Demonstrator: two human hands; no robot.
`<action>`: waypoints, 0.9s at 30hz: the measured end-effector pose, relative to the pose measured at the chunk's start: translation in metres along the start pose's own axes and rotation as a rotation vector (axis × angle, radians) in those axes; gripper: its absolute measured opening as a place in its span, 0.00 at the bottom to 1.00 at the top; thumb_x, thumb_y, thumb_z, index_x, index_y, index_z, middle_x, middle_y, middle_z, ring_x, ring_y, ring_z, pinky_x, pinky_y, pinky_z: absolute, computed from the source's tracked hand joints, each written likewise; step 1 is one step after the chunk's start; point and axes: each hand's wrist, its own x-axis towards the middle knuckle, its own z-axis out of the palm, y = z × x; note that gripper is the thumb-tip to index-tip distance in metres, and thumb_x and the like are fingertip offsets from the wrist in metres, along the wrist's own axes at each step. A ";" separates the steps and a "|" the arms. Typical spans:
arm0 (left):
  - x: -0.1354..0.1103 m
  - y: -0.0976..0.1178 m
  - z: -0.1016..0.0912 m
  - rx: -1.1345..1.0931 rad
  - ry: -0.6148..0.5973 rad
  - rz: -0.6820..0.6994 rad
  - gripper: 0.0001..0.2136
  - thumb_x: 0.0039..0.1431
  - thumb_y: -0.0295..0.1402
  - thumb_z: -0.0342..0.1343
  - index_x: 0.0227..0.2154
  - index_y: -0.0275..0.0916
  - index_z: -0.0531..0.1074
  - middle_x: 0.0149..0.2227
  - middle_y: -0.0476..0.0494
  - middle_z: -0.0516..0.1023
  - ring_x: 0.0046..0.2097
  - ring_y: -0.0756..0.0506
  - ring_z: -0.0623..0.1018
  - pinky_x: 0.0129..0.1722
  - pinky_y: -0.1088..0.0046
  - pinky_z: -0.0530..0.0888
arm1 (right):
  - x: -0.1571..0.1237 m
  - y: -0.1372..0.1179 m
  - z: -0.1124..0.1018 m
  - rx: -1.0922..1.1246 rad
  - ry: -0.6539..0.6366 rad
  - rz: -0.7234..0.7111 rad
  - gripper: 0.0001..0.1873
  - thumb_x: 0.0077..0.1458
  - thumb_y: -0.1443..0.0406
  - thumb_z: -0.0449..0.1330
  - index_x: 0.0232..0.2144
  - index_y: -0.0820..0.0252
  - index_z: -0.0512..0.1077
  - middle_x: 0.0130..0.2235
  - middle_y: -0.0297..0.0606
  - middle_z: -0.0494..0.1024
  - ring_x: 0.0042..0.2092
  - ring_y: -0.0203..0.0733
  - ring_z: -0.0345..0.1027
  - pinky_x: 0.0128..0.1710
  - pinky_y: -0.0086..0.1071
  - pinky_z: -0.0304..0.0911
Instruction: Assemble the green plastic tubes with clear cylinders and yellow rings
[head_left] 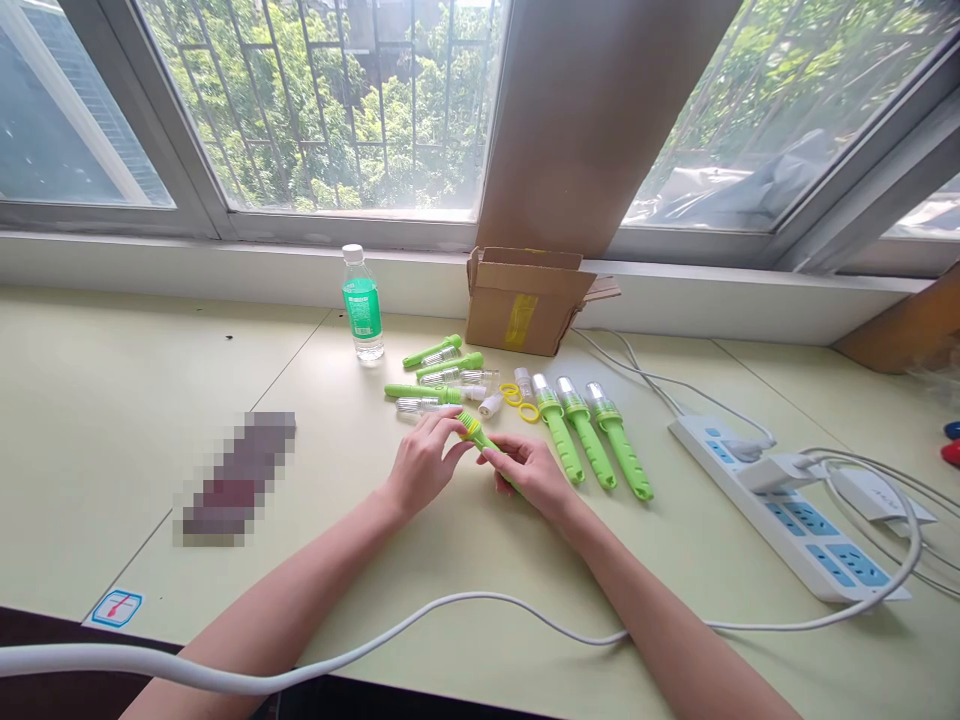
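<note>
Both hands are closed on one green plastic handle (487, 443), held tilted just above the table. My left hand (421, 460) pinches its ribbed upper end, where a yellow ring sits. Lower down, the fingers of my right hand (534, 474) wrap round the shaft and hide part of it. Just beyond the hands lie loose yellow rings (528, 412), small white-ended pieces (490, 405), clear ribbed tubes (420, 405) and several green handles (420, 391). Right of my right hand, three green sticks with clear tops (589, 436) lie side by side.
An open cardboard box (525, 305) stands by the window ledge, with a water bottle (362, 310) to its left. A white power strip (787, 515) with plugs lies at right. A white cable (480, 597) crosses the front near my forearms. A blurred dark object (244, 475) lies left.
</note>
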 end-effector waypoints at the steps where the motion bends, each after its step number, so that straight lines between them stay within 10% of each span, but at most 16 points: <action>1: 0.000 0.000 -0.001 -0.008 -0.018 0.007 0.06 0.58 0.31 0.56 0.38 0.40 0.67 0.50 0.41 0.73 0.50 0.42 0.75 0.44 0.61 0.76 | 0.000 -0.001 0.000 0.015 -0.007 0.012 0.21 0.51 0.51 0.60 0.40 0.60 0.74 0.34 0.40 0.77 0.21 0.33 0.64 0.17 0.28 0.59; 27: 0.003 -0.005 -0.003 -0.103 -0.044 0.077 0.04 0.59 0.30 0.54 0.37 0.40 0.65 0.46 0.41 0.72 0.48 0.43 0.74 0.43 0.63 0.76 | -0.007 -0.020 -0.005 0.160 -0.165 0.123 0.19 0.52 0.52 0.57 0.37 0.61 0.69 0.29 0.40 0.78 0.18 0.32 0.61 0.16 0.27 0.56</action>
